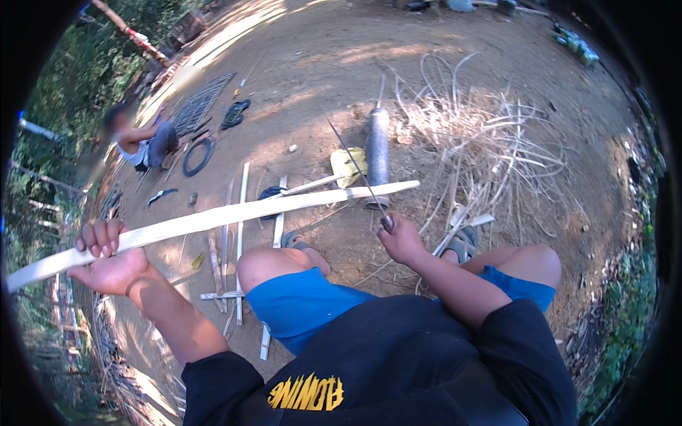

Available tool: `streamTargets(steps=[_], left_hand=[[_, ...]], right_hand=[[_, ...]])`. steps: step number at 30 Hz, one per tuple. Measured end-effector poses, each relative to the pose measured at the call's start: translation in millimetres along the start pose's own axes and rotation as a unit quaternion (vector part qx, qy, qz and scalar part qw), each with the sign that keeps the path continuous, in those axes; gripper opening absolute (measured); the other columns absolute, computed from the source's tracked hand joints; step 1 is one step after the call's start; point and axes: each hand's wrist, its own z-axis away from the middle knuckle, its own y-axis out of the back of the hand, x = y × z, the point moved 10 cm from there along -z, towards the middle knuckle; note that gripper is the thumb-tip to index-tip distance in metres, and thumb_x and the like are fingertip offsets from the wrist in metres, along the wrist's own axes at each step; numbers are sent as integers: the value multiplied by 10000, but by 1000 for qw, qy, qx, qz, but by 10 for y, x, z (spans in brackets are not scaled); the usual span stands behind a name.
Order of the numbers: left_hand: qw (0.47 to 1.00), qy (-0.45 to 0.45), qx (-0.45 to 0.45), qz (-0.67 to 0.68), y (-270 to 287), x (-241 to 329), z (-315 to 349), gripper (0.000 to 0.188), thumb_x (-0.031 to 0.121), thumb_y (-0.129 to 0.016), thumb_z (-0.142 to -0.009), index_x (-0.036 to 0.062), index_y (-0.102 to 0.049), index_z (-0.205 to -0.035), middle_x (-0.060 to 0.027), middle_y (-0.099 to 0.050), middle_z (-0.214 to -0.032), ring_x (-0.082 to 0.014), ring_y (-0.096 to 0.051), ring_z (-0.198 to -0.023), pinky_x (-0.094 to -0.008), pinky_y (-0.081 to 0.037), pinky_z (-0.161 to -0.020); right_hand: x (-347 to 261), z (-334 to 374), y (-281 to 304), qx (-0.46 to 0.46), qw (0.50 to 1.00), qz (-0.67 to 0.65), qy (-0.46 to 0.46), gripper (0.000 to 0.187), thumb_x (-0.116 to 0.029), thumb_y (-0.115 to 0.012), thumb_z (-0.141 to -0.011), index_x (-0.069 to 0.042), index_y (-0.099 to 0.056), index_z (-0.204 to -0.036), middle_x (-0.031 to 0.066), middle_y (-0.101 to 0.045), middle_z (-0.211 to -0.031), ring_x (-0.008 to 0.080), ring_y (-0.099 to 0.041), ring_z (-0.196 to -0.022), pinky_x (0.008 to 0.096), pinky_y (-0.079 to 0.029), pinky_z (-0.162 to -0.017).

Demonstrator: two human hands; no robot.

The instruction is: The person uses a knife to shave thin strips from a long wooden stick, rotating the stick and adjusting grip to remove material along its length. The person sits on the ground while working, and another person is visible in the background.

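Note:
My left hand grips a long, pale, flat strip, bamboo or wood by its look, with the fingers wrapped over it near its left end. The strip slants up to the right across my front, and its far end crosses the lower part of a dark grey cylinder. My right hand is closed round the handle of a knife with a long, thin, dark blade. The blade points up and left and crosses the strip near its right end; whether it touches cannot be told. A yellow bag or cloth lies beside the cylinder.
A tangled heap of pale shavings spreads at the right. More strips lie left of my knees. Another person sits on the ground at far left, near a black ring and a slatted rack.

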Motion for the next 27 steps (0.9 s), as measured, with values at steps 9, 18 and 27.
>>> streamTargets(steps=[9,18,27], left_hand=[[998,-44,9,32,-414,-66,44,489,564,-554,-877,90,-448,-812,13,-373,-612,-104,-330,-496,-238,-312,-473],[994,-109,7,31,-518,-269,3,540,661,-557,-826,134,-452,-775,35,-352,-596,-100,-343,-501,-236,-311,-487],[956,-136,244,-93,-38,-1107,574,619,676,-473,-858,91,-453,-1057,-105,-560,-971,-265,-566,-923,-453,-457,-868]], right_hand=[[-153,-38,132,32,996,-89,3,254,-215,-678,-801,-7,-543,-860,149,-582,-719,314,-580,-679,413,-452,-650],[-86,-155,331,76,984,-157,-33,247,-171,-678,-806,-2,-591,-965,106,-619,-772,194,-595,-661,334,-476,-638],[-174,-71,473,82,986,-138,-45,226,-177,-680,-812,-9,-593,-935,70,-609,-705,173,-586,-617,327,-471,-598]])
